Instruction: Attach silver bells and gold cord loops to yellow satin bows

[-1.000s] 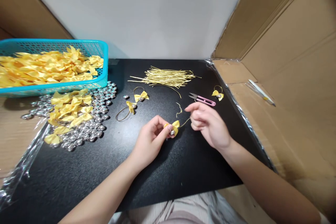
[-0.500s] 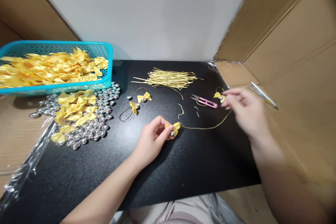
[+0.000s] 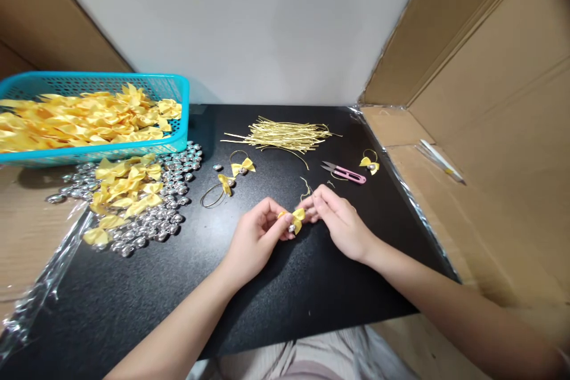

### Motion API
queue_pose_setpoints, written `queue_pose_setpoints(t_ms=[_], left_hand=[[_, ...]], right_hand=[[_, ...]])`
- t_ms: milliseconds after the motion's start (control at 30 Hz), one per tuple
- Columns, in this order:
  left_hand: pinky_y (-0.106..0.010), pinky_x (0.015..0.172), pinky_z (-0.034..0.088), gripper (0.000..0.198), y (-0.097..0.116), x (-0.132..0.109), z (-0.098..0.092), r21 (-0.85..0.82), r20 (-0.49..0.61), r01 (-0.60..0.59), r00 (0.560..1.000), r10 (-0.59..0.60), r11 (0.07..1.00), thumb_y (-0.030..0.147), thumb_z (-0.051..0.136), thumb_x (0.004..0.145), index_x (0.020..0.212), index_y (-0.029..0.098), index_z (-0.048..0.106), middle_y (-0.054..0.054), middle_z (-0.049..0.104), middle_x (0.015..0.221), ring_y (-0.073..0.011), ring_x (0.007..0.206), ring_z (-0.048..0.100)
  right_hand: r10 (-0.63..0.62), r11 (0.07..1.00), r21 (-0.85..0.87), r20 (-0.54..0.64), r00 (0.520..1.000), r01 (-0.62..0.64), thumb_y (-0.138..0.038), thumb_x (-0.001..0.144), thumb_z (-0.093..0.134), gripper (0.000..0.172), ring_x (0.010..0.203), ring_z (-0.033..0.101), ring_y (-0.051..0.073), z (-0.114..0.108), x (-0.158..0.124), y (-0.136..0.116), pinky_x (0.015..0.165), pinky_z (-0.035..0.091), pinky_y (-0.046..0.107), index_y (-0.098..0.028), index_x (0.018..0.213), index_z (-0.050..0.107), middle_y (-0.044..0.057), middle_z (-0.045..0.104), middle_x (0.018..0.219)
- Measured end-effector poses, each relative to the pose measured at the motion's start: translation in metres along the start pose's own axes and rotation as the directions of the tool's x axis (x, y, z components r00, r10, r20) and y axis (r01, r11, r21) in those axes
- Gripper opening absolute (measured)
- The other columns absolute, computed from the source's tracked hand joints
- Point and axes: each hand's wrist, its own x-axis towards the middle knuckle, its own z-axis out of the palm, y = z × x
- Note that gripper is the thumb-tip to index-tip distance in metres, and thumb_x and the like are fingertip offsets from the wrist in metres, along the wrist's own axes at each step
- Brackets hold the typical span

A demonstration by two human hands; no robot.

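Note:
Between the thumb and fingers of my left hand is a yellow ribbon bow with a silver bead at its middle. My right hand is close against the bow's right side, fingers bent together on the bow's thin gold cord; its fingers hide most of that cord. Behind my hands lie a finished-looking bow with a cord loop and a second looped bow. Another looped bow rests at the right. Pink thread snips lie beyond my right hand.
A turquoise basket full of yellow bows stands at the left. In front of it are loose bows among silver beads. A bundle of gold cords lies at the back. Cardboard walls flank the black table.
My right hand has come in leftward from the right side of the table to the bow. The cord stretched between my hands no longer shows. My left hand holds the bow in place.

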Motion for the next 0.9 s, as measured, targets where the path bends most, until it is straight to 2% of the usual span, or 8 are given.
queue_pose_setpoints(t_ms=[67,167,367,500,600,767,900], left_hand=[[-0.023,0.06,0.049,0.02,-0.001,0.0,-0.001,0.013,0.001,-0.002,1.0,0.002,1.0,0.033,0.063,0.087,0.078,0.018,0.054,0.001,0.066,0.068,-0.0111,0.059,0.061],[-0.024,0.062,0.049,0.019,-0.003,-0.001,-0.001,0.064,0.032,-0.005,0.999,0.003,0.998,0.034,0.062,0.088,0.079,0.018,0.055,0.001,0.067,0.069,-0.0122,0.062,0.063],[-0.023,0.062,0.046,0.017,-0.002,-0.003,0.0,0.185,0.148,-0.068,0.988,0.041,0.98,0.033,0.056,0.092,0.082,0.019,0.055,0.001,0.064,0.068,-0.0121,0.063,0.06],[-0.023,0.063,0.048,0.017,-0.001,-0.004,0.002,0.078,0.217,-0.024,0.976,0.007,0.997,0.032,0.055,0.093,0.083,0.019,0.054,0.001,0.063,0.072,-0.0117,0.065,0.061],[-0.025,0.066,0.049,0.017,0.0,-0.004,0.003,0.005,0.239,0.006,0.971,-0.007,1.0,0.033,0.056,0.093,0.085,0.018,0.055,0.0,0.066,0.076,-0.0125,0.068,0.061],[-0.025,0.067,0.05,0.019,0.002,-0.004,0.005,-0.094,0.251,0.048,0.968,-0.023,0.994,0.035,0.058,0.092,0.083,0.018,0.055,-0.003,0.068,0.082,-0.0119,0.07,0.06],[-0.026,0.067,0.051,0.021,0.002,-0.004,0.005,-0.111,0.244,0.068,0.969,-0.039,0.991,0.037,0.06,0.09,0.083,0.017,0.055,-0.003,0.068,0.081,-0.0123,0.07,0.062]], right_hand=[[-0.01,0.999,-0.051,-0.026,1.0,0.009,-0.045,0.099,0.037,0.034,0.056,0.047,0.009,0.001,0.0,-0.002,0.058,0.038,0.023,-0.02,0.077,0.043,-0.003,0.05,0.065],[-0.058,0.996,-0.071,-0.096,0.994,0.051,-0.044,0.099,0.04,0.033,0.055,0.036,0.009,-0.001,0.0,-0.005,0.054,0.029,0.023,-0.02,0.075,0.042,-0.005,0.037,0.062],[-0.031,0.995,0.093,-0.153,0.988,0.045,-0.047,0.097,0.042,0.033,0.053,0.031,0.009,0.01,0.014,-0.006,0.051,0.028,0.022,-0.021,0.076,0.042,-0.006,0.034,0.06],[0.001,0.978,0.205,-0.212,0.977,0.043,-0.052,0.093,0.047,0.037,0.05,0.027,0.008,0.017,0.024,-0.003,0.047,0.025,0.022,-0.021,0.074,0.041,-0.007,0.031,0.058],[0.045,0.954,0.298,-0.211,0.976,0.02,-0.056,0.09,0.05,0.04,0.049,0.025,0.008,0.018,0.026,-0.002,0.045,0.022,0.022,-0.022,0.073,0.039,-0.008,0.029,0.057],[0.022,0.955,0.296,-0.193,0.981,0.037,-0.055,0.091,0.051,0.039,0.049,0.024,0.008,0.018,0.022,-0.003,0.045,0.021,0.022,-0.021,0.073,0.041,-0.008,0.029,0.057],[-0.016,0.953,0.292,-0.211,0.977,0.079,-0.053,0.092,0.05,0.037,0.049,0.026,0.008,0.016,0.021,-0.006,0.046,0.023,0.022,-0.022,0.074,0.041,-0.007,0.03,0.058]])
